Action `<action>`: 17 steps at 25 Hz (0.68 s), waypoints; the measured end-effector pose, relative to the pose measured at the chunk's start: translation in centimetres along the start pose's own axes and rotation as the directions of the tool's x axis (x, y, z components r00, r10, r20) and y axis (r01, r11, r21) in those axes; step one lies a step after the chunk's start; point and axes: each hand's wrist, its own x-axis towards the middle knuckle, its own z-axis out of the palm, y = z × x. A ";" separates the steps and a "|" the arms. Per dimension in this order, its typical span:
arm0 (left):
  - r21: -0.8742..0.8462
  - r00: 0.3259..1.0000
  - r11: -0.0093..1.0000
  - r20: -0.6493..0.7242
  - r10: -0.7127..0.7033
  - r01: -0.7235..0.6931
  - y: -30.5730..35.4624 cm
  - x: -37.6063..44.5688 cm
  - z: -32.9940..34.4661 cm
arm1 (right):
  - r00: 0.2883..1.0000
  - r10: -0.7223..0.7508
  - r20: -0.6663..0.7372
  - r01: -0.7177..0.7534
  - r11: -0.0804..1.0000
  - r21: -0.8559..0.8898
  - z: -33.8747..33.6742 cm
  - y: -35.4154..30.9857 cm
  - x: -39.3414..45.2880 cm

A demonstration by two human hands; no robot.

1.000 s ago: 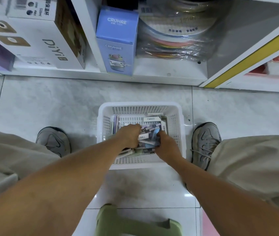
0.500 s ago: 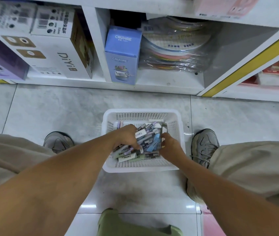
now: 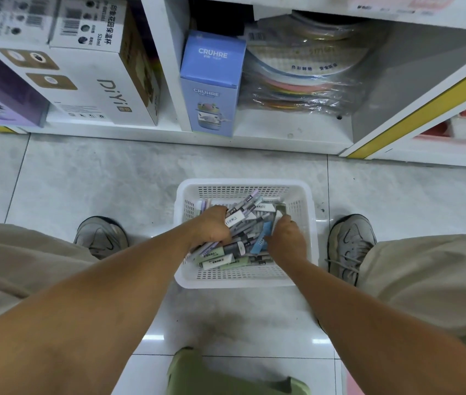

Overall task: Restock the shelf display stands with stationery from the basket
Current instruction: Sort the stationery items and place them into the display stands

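Observation:
A white perforated plastic basket (image 3: 243, 186) stands on the tiled floor between my feet. It holds a pile of pens and eraser packs (image 3: 226, 258) in lilac, grey, green and blue. My left hand (image 3: 210, 228) is inside the basket, fingers curled round a bunch of pens that fan out toward the far right. My right hand (image 3: 284, 238) is at the basket's right side, fingers pinching a small white and green eraser pack (image 3: 278, 212) next to a blue one.
The white bottom shelf (image 3: 186, 135) runs along the far side, with white DiYi boxes (image 3: 95, 67), a blue CRUHRE box (image 3: 212, 86) and bagged coloured discs (image 3: 300, 78). My grey shoes (image 3: 350, 243) flank the basket. A green stool (image 3: 226, 377) sits at the near edge.
My left hand has gathered and lifted a bunch of pens, which now stick out further. My right hand moved from the pile's middle to the right, onto an eraser pack. The view tilted up slightly.

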 end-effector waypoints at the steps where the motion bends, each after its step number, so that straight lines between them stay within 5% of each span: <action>1: -0.042 1.000 0.999 -0.001 -0.007 0.007 -0.2 0.1 0.0 | 1.000 0.013 0.010 -0.014 0.998 0.053 0.2 -0.2 0.3; 6: -0.233 0.997 0.971 0.066 -0.034 0.049 0.0 0.0 0.2 | 0.990 0.080 0.115 -0.099 0.981 0.169 0.1 -0.7 0.8; 10: -0.288 0.986 0.956 0.166 -0.003 0.051 2.0 -1.3 -0.6 | 0.957 0.108 0.268 -0.225 0.858 0.461 -3.5 -0.6 0.5; 12: -0.344 0.984 0.938 0.177 0.020 0.043 3.5 -2.7 -1.6 | 0.935 0.024 0.353 -0.238 0.779 0.580 -6.8 -0.7 0.1; 17: -0.347 0.984 0.933 0.111 0.140 -0.093 9.4 -8.4 -5.5 | 0.898 -0.246 0.364 -0.035 0.787 0.616 -17.0 -2.0 -1.9</action>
